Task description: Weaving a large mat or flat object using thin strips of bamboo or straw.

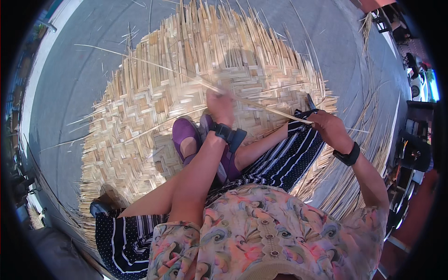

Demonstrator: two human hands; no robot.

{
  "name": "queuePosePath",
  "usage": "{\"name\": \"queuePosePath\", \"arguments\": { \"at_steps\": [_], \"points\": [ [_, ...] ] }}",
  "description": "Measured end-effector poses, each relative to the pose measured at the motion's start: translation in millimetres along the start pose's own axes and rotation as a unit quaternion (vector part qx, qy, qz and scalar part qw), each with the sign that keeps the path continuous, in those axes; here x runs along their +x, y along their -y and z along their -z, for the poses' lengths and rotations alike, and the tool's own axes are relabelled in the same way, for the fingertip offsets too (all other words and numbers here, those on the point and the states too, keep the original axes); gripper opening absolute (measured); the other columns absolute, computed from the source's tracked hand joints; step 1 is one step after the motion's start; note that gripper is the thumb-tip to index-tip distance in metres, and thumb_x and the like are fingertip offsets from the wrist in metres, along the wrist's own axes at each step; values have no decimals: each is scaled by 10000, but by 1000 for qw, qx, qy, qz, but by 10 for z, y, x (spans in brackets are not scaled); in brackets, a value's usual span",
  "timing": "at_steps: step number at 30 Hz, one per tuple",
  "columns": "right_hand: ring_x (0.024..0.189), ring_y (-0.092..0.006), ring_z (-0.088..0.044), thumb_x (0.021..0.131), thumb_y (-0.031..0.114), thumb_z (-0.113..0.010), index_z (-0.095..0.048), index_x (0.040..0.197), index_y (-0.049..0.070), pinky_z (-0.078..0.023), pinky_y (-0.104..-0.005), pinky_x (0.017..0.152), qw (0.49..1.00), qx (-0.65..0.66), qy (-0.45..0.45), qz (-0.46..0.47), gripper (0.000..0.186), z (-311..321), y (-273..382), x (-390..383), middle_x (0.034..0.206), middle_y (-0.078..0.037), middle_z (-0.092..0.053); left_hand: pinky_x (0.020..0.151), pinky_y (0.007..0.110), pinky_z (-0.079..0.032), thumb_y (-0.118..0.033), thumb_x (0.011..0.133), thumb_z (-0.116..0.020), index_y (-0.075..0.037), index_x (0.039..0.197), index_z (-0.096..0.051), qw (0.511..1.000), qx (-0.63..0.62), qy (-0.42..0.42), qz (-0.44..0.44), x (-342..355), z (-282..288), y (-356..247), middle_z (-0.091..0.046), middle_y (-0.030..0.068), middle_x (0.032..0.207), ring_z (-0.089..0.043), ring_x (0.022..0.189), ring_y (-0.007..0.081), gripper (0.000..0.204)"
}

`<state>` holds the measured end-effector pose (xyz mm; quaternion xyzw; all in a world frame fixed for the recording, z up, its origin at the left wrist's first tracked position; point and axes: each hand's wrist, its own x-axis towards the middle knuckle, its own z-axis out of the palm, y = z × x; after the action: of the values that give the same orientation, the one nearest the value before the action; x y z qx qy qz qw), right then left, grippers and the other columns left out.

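A long, pale split-reed strip [266, 108] stretches slantwise above the woven reed mat [154, 116], from the upper left down to my right hand. My right hand [332, 130] pinches its right end, beside my knee. Near the middle of the strip, my left hand [220, 105] is closed round it, slightly blurred by motion. The mat's herringbone weave fills the middle of the view, and loose reed ends fan out along its far edge. A small dark pointed thing [310, 101] lies close to my right hand; its kind is unclear.
My legs, in purple shoes [185, 135] and a striped skirt [298, 151], rest on the mat. Loose reeds [359, 154] lie in a heap to the right on the grey pavement [93, 70]. Clutter and a parked white car [418, 87] stand at the far right.
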<state>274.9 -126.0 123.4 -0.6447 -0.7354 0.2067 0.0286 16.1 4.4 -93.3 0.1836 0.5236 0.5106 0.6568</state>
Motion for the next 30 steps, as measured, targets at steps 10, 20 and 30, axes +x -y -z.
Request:
{"name": "queuePosePath", "arguments": {
  "at_steps": [10, 20, 30],
  "points": [
    [799, -371, -660, 856, -36, -516, -476, 1131, 39, -528, -462, 682, 918, -295, -17, -265, 288, 184, -1126, -926, 841, -165, -610, 837, 341, -556, 122, 884, -564, -17, 1209, -466, 975, -27, -68, -211, 520, 466, -749, -615, 129, 1106, -626, 982, 201, 367],
    [542, -67, -402, 1038, 220, -416, -557, 1268, 15, -332, -215, 451, 668, 571, -305, -367, 339, 562, -1171, -1205, 694, 35, -472, 724, 414, -552, -156, 766, -732, -18, 833, -708, 477, 808, 238, -252, 319, 181, -675, -702, 154, 864, -687, 857, 331, 155],
    [547, -27, -321, 1050, 195, -428, -482, 1381, 64, -248, -181, 464, 643, 571, -426, -280, 359, 259, -878, -1154, 734, 53, -462, 742, 472, -530, -185, 845, -598, -100, 999, -705, 456, 792, 310, -263, 532, 321, -791, -697, 165, 887, -676, 864, 354, 206]
  ]
}}
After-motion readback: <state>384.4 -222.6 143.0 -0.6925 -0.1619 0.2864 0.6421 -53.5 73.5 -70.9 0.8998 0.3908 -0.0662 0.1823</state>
